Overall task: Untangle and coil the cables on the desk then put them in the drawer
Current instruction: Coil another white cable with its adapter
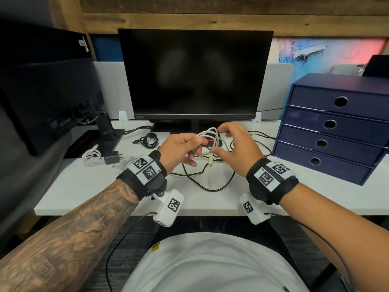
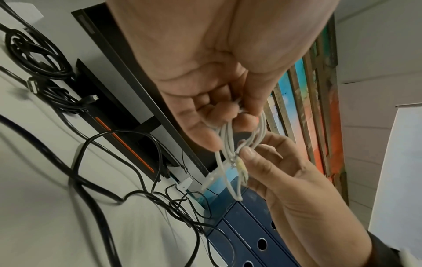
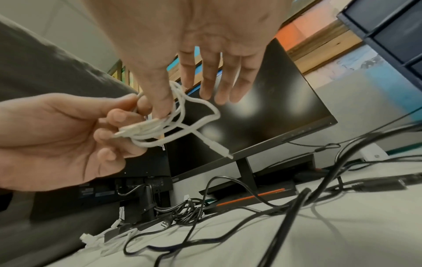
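Pinching white cable (image 1: 207, 142) looped in loose coils, left hand (image 1: 179, 149) curled, right hand (image 1: 235, 144) thumb touching, fingers spread

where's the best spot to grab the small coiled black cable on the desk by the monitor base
Probably best to pinch the coiled black cable across the bundled strands on its near side, coming from above with the free hand. It lies flat on the white desk with loops stacked together, so gripping all the strands at once should keep the coil from springing open; its plug end trails left.
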